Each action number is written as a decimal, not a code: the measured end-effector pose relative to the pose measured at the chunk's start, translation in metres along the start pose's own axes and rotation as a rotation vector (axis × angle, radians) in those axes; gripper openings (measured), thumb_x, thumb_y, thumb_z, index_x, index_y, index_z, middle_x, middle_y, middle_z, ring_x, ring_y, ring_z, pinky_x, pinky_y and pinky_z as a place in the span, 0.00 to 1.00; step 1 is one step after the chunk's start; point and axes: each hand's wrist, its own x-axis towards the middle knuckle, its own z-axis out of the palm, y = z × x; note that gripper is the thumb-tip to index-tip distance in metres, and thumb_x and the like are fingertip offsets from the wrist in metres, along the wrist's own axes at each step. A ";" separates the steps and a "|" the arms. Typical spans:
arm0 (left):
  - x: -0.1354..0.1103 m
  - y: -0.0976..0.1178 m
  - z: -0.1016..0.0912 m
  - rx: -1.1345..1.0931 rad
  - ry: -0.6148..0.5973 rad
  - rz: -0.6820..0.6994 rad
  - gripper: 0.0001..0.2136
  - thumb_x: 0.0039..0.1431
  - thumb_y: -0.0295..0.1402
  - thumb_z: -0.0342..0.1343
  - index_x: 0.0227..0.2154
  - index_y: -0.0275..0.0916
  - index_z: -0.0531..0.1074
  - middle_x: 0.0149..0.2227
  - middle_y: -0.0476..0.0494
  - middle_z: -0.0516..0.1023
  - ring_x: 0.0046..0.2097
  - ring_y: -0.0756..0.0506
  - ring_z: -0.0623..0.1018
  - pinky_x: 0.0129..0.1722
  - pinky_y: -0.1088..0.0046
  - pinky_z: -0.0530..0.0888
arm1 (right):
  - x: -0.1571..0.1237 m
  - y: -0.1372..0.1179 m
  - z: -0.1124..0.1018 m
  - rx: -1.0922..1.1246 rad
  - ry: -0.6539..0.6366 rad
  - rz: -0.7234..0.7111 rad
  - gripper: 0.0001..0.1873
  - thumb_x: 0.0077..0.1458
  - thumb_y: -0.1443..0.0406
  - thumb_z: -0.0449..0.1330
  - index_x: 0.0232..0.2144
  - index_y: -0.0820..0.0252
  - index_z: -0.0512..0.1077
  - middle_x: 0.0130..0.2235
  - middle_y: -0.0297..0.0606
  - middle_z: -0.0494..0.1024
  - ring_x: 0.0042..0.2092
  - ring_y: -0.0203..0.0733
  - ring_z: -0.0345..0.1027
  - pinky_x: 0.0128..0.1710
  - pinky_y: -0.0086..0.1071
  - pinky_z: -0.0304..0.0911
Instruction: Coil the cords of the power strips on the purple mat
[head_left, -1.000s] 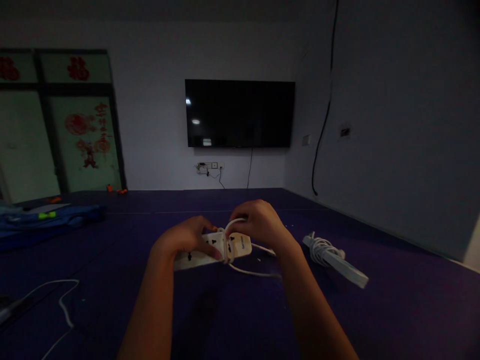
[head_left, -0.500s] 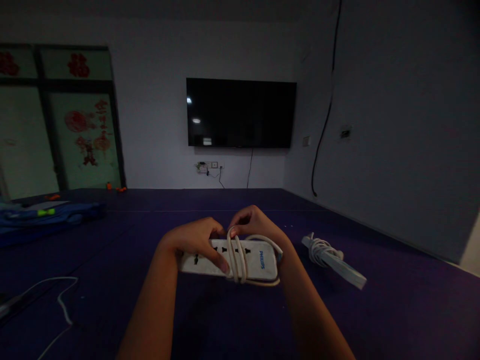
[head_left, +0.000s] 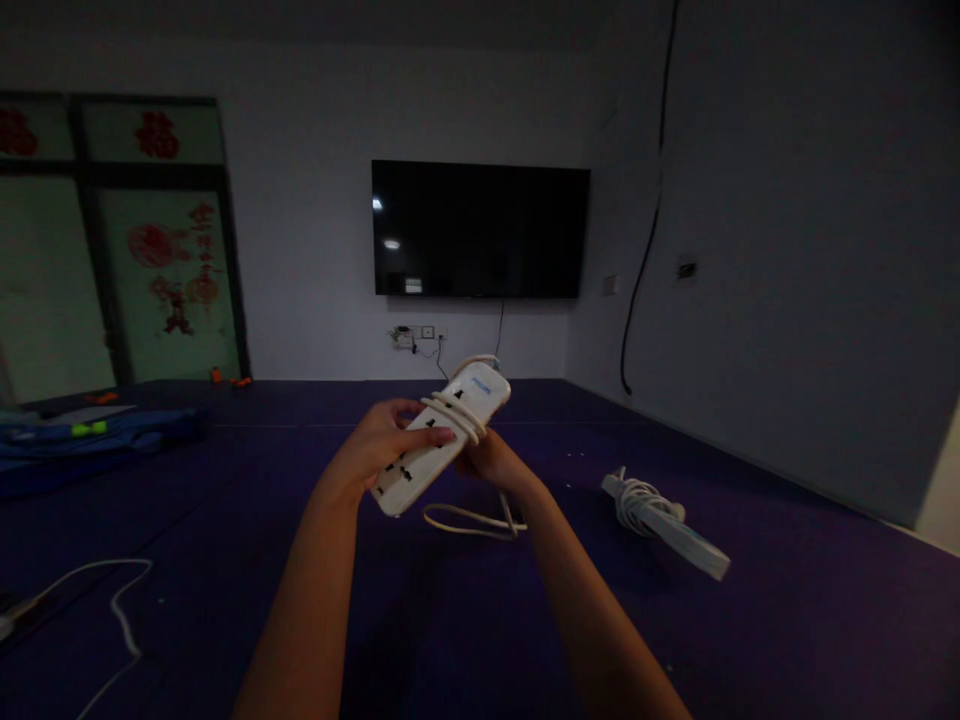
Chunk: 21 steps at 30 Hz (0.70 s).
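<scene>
Our left hand (head_left: 375, 445) clamped on white power strip (head_left: 429, 460), held tilted above purple surface (head_left: 810, 620); cord (head_left: 457, 415) wraps round it. Our right hand (head_left: 493, 462) partly hidden behind; we cannot tell its grip. Second cord-wound strip (head_left: 690, 543) lies right.

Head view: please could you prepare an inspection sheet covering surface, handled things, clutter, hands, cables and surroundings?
Surface: dark purple, dimly lit.
Handled things: power strip, held tilted, white cord wound around it.
Clutter: second white strip at right, cord-wrapped; blue cloth at left; small orange objects near the glass door.
Hands: left hand grips the power strip, thumb on its socket face; right hand at its underside, fingers mostly hidden.
Cables: loose cord loop below the strip; thin white cable at left; black cable hanging at right.
Surroundings: wall-mounted television, screen dark.
</scene>
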 end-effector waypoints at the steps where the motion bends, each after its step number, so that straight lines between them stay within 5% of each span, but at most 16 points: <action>1: 0.002 -0.002 -0.001 -0.006 0.095 0.001 0.19 0.33 0.36 0.67 0.32 0.38 0.70 0.26 0.45 0.76 0.25 0.47 0.76 0.26 0.69 0.72 | 0.001 -0.001 0.003 -0.026 0.014 0.013 0.20 0.60 0.60 0.44 0.28 0.64 0.71 0.15 0.30 0.65 0.17 0.31 0.57 0.20 0.24 0.54; 7: 0.014 -0.012 -0.008 0.261 0.403 0.084 0.30 0.33 0.39 0.67 0.43 0.38 0.66 0.23 0.48 0.74 0.25 0.44 0.76 0.22 0.71 0.69 | -0.001 -0.016 0.010 -0.365 -0.024 0.048 0.15 0.58 0.69 0.45 0.38 0.64 0.71 0.20 0.33 0.71 0.23 0.34 0.64 0.26 0.25 0.56; 13: 0.022 -0.019 -0.014 0.385 0.570 0.191 0.25 0.38 0.42 0.63 0.42 0.37 0.70 0.25 0.46 0.75 0.28 0.43 0.77 0.25 0.71 0.69 | -0.009 -0.035 0.010 -0.564 -0.055 0.053 0.11 0.58 0.68 0.49 0.36 0.61 0.72 0.25 0.37 0.75 0.25 0.34 0.66 0.26 0.25 0.54; 21: 0.021 -0.025 -0.026 0.661 0.589 0.247 0.27 0.38 0.50 0.61 0.40 0.38 0.72 0.28 0.42 0.77 0.30 0.43 0.77 0.27 0.72 0.66 | -0.017 -0.059 -0.007 -0.812 -0.028 0.020 0.08 0.55 0.66 0.55 0.34 0.59 0.74 0.37 0.42 0.78 0.39 0.43 0.71 0.34 0.30 0.56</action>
